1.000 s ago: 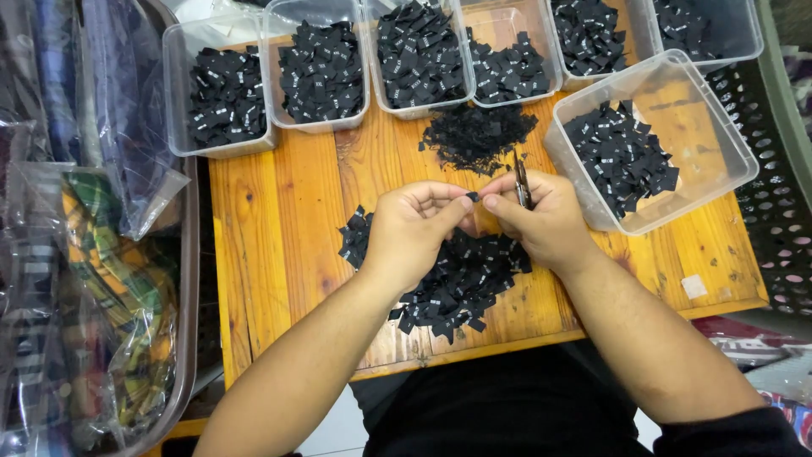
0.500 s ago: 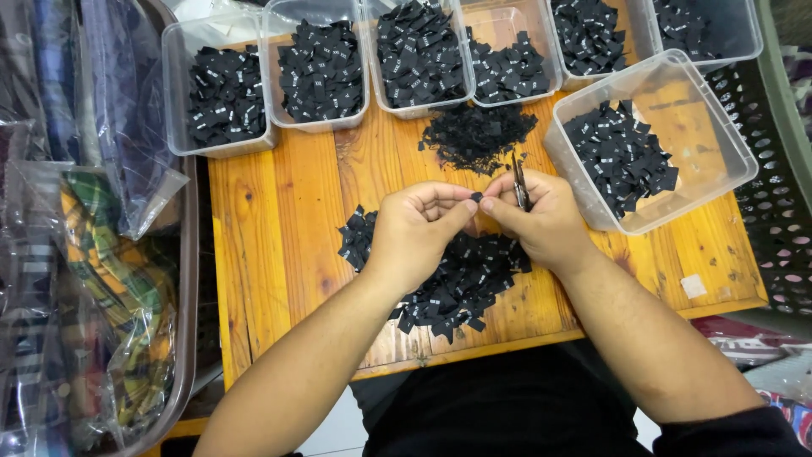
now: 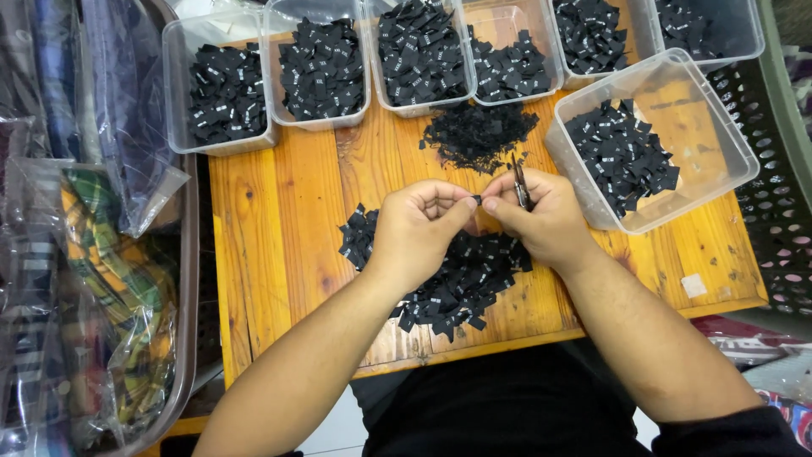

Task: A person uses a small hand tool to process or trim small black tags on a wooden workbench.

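Note:
My left hand and my right hand meet over the middle of a small wooden table. Between the fingertips of both hands is pinched one small black fabric label. My right hand also holds a pair of small dark snips that point up and away from me. Under my hands lies a loose pile of black labels. A darker heap of fine black trimmings lies just beyond my hands.
Several clear plastic tubs of black labels line the table's far edge, and a bigger one stands tilted at the right. Bagged patterned fabric fills a bin at the left. A dark perforated basket is at the right.
My hands have stayed over the label pile; the fingers have shifted slightly around the small label pinched between them.

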